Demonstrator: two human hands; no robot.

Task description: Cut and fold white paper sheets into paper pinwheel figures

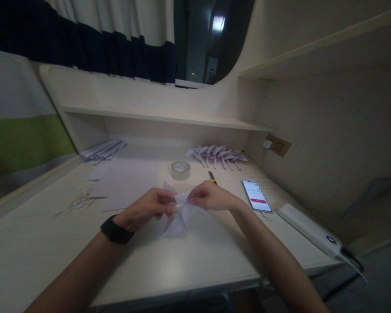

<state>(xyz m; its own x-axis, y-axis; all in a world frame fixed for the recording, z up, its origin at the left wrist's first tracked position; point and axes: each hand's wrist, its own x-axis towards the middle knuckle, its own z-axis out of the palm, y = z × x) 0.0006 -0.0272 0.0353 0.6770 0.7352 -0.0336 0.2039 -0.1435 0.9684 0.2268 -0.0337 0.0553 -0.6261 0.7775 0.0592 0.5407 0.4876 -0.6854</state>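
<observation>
Over the pale wooden desk [35,248], mid-frame, both hands meet on a folded white paper piece [179,217]. Left hand [146,211], black wristband [116,230] on its wrist, pinches the paper's left side w/ fingertips closed on it. Right hand [210,196] nips the top edge from the right, thumb & fingers shut on the fold. Paper sits between the two sets of fingertips, its lower flap hanging down to the desk. Behind: clear tape roll [180,170], yellow-handled cutter [212,177], row of folded white paper shapes [218,154], flat white sheets [127,182]. Lit smartphone [256,195] lies right of the hands.
</observation>
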